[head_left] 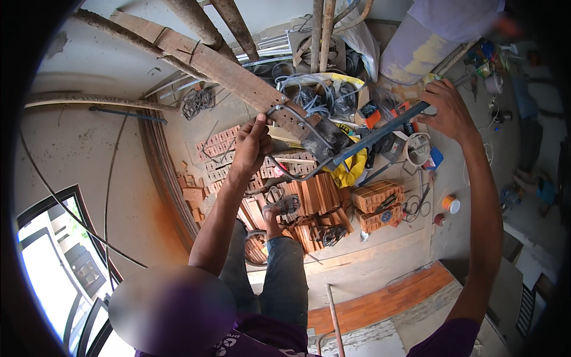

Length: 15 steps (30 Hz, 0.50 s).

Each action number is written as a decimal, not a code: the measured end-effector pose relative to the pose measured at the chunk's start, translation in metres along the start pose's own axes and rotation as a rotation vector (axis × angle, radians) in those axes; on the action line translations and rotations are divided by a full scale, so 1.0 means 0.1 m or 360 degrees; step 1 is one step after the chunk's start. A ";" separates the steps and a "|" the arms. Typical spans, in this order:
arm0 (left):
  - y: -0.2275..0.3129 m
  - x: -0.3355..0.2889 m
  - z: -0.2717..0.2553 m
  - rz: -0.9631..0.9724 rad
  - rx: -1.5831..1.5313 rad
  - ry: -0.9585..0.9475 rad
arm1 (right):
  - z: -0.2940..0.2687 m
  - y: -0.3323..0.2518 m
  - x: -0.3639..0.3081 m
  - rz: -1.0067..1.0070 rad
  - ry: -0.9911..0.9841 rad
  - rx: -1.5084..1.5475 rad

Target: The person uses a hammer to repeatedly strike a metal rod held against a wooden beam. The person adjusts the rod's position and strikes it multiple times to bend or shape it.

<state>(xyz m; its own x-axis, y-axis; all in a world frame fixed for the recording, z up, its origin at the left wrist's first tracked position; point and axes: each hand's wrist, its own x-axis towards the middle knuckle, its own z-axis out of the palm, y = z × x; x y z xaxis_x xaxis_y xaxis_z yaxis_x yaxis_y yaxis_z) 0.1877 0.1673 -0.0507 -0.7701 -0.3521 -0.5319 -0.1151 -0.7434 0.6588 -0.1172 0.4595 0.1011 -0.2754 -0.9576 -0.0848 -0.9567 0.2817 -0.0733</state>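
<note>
A long wooden plank (205, 59) slants across the upper middle, with a dark metal block (324, 138) and pegs fixed at its near end. Against the plank's left edge, my left hand (253, 146) is closed on a thin bent steel rod (297, 177); the rod curves round by the pegs and loops below the block. My right hand (443, 110) grips the far right end of a blue metal bar (380, 134). The bar's other end meets the rod beside the block; the exact contact there cannot be made out.
Below lie stacked red bricks (377, 205), long reddish tiles (318, 193) and a yellow cloth (351, 171). Rusty poles (235, 27) rise around the plank. A white bucket (417, 149) and a small orange-and-white tub (451, 204) stand right. One sandalled foot (279, 207) shows underneath.
</note>
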 end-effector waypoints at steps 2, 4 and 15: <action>0.00 0.00 -0.01 0.0004 -0.0001 0.0002 | -0.02 -0.04 0.06 -0.0015 0.0022 -0.0002; -0.02 0.01 -0.02 0.0011 -0.0005 -0.0004 | -0.02 -0.01 0.07 -0.0009 -0.0027 0.0007; -0.10 0.02 0.03 0.0136 0.0014 0.0125 | 0.41 -0.31 -0.49 0.0377 -0.0022 0.0017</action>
<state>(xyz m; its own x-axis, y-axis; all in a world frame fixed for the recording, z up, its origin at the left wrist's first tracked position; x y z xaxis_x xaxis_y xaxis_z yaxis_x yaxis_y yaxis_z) 0.1852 0.1763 -0.0568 -0.7259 -0.4575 -0.5136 -0.0570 -0.7041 0.7078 -0.0706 0.5005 0.0672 -0.4909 -0.8637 -0.1144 -0.8644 0.4993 -0.0602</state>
